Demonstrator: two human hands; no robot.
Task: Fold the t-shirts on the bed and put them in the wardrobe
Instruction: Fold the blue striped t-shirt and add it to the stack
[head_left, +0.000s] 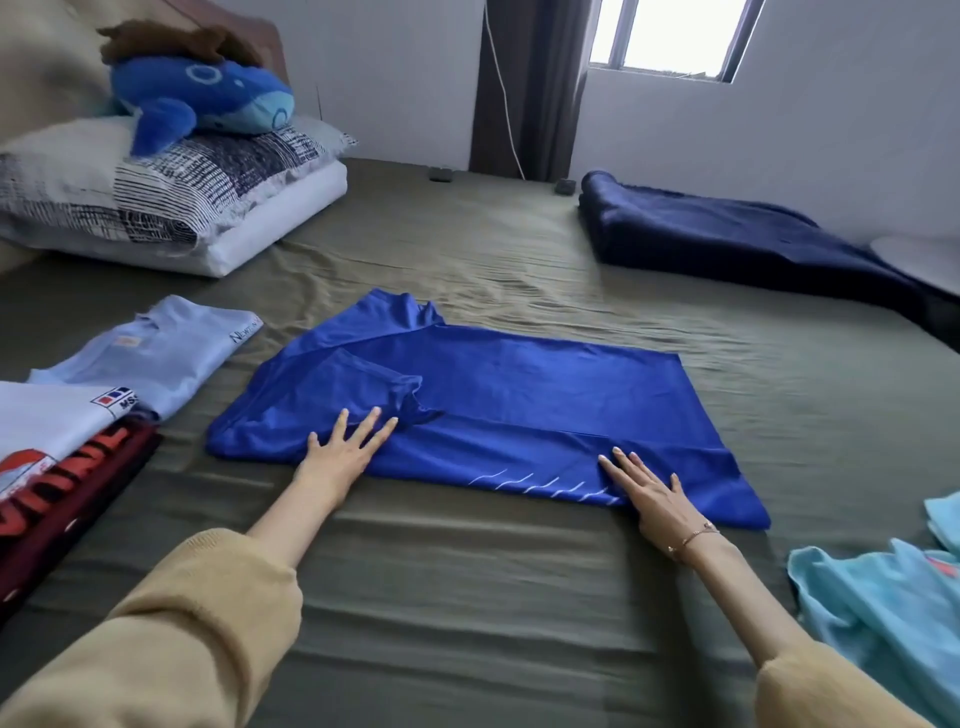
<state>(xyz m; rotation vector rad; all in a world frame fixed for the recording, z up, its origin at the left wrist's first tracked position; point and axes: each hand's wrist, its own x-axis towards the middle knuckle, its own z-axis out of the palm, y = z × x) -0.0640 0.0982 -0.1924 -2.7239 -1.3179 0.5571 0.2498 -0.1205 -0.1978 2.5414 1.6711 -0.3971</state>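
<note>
Currently both the left hand (340, 453) and right hand (655, 496) press flat, fingers straight, on the half-folded royal-blue t-shirt (519, 410) mid-bed, three folded t-shirts (104, 395) stacked left, a light-blue garment (883, 613) unfolded right; wardrobe step pending.

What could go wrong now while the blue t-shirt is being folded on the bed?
The folded-in sleeve looks bunched, so creases may get pressed in under the left hand. The blue t-shirt looks slippery and might slide on the wrinkled sheet when the right hand lifts.
</note>
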